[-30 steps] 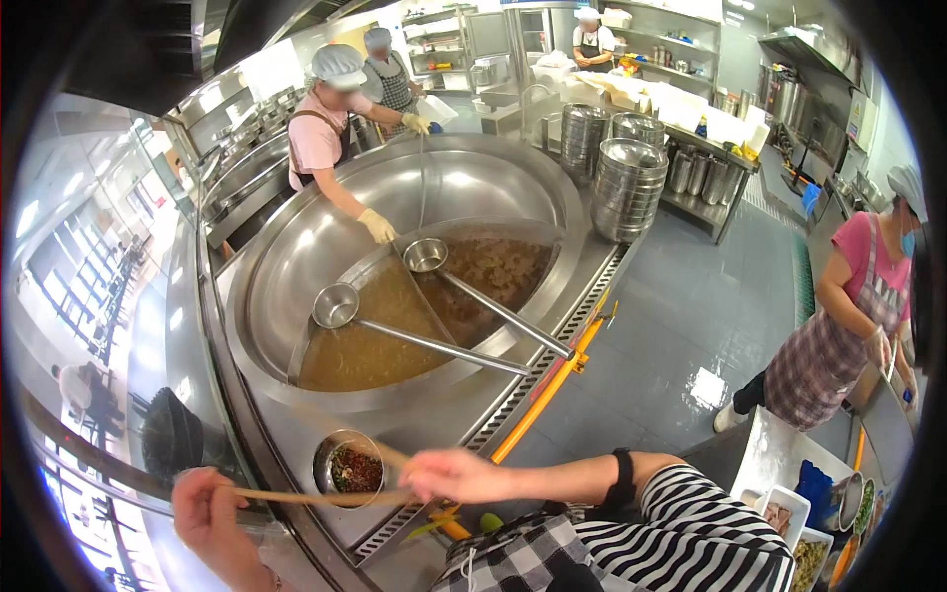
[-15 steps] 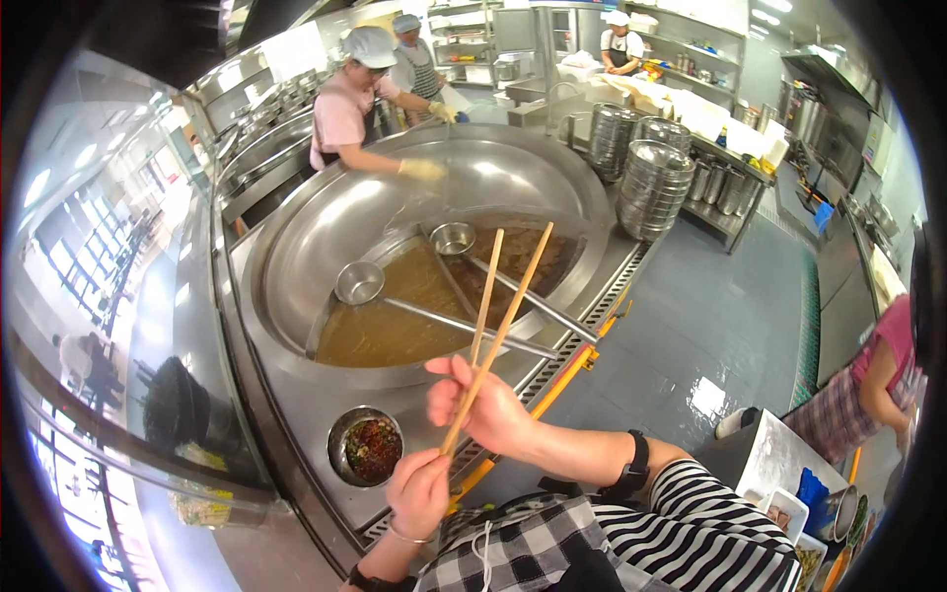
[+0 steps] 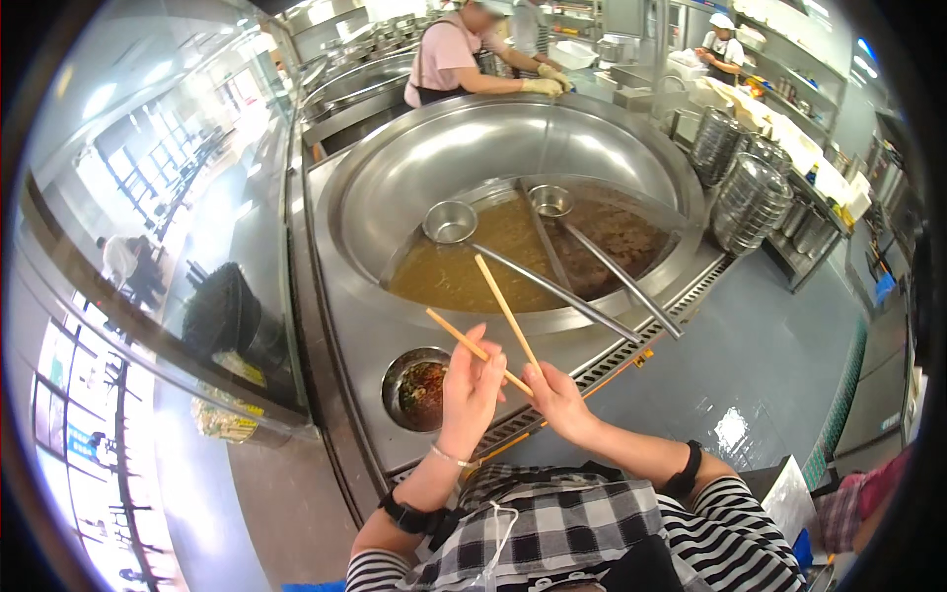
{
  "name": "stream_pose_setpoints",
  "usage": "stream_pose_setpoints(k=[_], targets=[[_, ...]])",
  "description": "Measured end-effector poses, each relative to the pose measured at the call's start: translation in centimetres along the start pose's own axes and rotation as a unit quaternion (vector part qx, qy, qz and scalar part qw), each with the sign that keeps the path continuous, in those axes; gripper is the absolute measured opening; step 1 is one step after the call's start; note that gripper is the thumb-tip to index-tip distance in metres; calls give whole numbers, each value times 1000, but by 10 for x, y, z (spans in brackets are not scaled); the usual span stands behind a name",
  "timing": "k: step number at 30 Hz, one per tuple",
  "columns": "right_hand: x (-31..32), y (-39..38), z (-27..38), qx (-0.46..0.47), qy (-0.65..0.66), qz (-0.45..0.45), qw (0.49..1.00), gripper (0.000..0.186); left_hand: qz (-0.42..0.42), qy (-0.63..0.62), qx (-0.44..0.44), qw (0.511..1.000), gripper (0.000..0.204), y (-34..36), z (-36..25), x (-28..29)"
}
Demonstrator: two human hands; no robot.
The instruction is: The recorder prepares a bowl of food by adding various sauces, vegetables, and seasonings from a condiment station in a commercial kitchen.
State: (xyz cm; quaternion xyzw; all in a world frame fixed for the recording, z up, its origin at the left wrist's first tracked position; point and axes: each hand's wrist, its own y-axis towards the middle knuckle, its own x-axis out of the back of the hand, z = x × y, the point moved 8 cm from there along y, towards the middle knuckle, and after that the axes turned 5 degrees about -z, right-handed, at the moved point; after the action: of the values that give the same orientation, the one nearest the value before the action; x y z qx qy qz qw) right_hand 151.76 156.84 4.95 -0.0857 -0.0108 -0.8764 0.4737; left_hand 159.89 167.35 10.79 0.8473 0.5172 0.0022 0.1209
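Observation:
A long wooden chopstick [image 3: 461, 337] slants through the closed fingers of my left hand [image 3: 472, 395], its lower end reaching toward my right hand [image 3: 560, 403]. The second chopstick [image 3: 498, 294] stands up from my right hand, whose fingers are pinched round its lower end. Both hands are over the steel counter [image 3: 360, 326], at its near edge. Just left of my left hand, a metal bowl [image 3: 391, 393] holds dark red sauce with green bits, partly covered by that hand.
Ahead, a large round steel wok [image 3: 414, 158] has a divider [image 3: 543, 232] between yellowish and dark brown broth. Two long-handled ladles [image 3: 451, 223] [image 3: 549, 201] rest across its rim. Stacked steamers [image 3: 752, 207] stand right. A co-worker [image 3: 449, 54] works behind; glass [image 3: 247, 326] borders the left.
The chopsticks, held together before, are now apart, one in each hand. My left hand has moved up and my right hand down and right. The co-worker's hands have come together.

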Motion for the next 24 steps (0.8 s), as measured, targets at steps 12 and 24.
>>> stream_pose_setpoints(k=[12,24], targets=[[101,2,24,91,173,-217,956,36,-18,138,-345,928,25,-22,-82,26],[22,7,30,-97,351,137,921,20,225,22,-219,949,17,-70,-20,-16]])
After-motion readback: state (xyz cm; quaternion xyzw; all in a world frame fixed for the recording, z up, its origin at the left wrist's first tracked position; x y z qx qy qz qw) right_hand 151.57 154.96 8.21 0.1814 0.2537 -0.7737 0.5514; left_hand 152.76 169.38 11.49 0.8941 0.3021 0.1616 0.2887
